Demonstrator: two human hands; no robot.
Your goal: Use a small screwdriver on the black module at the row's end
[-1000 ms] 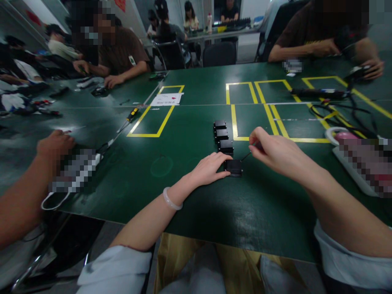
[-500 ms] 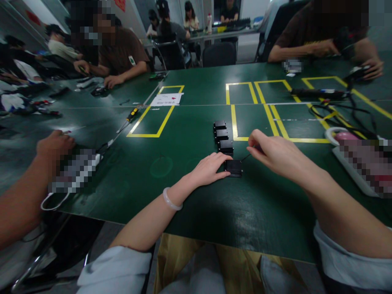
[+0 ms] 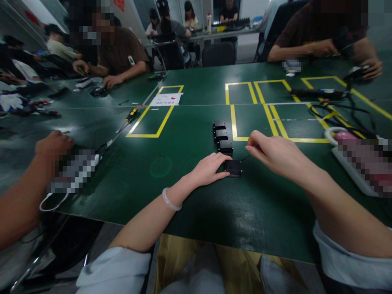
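On the green table (image 3: 196,216), a small black rectangular block (image 3: 234,168) lies flat, with small bright screw heads or pins at its right side. My left hand (image 3: 208,168) grips its left edge between thumb and fingers. Pinched in my right hand (image 3: 271,153) is a thin dark-shafted tool (image 3: 246,157); its tip meets the block's upper right corner. Fingers hide the tool's other end, so its exact kind cannot be made out. Just beyond the held block, three similar black blocks (image 3: 223,136) stand in a row leading away from me.
Yellow tape outlines (image 3: 234,122) mark the table. A yellow-black screwdriver (image 3: 131,115) and a paper label (image 3: 167,99) lie left of centre. A white tray (image 3: 349,167) and black cables (image 3: 321,112) sit at right. A neighbour's arm (image 3: 18,183) rests at left, by a blurred-out device.
Almost nothing differs; both hands keep their hold on the block and the tool. The whole view has shifted very slightly.
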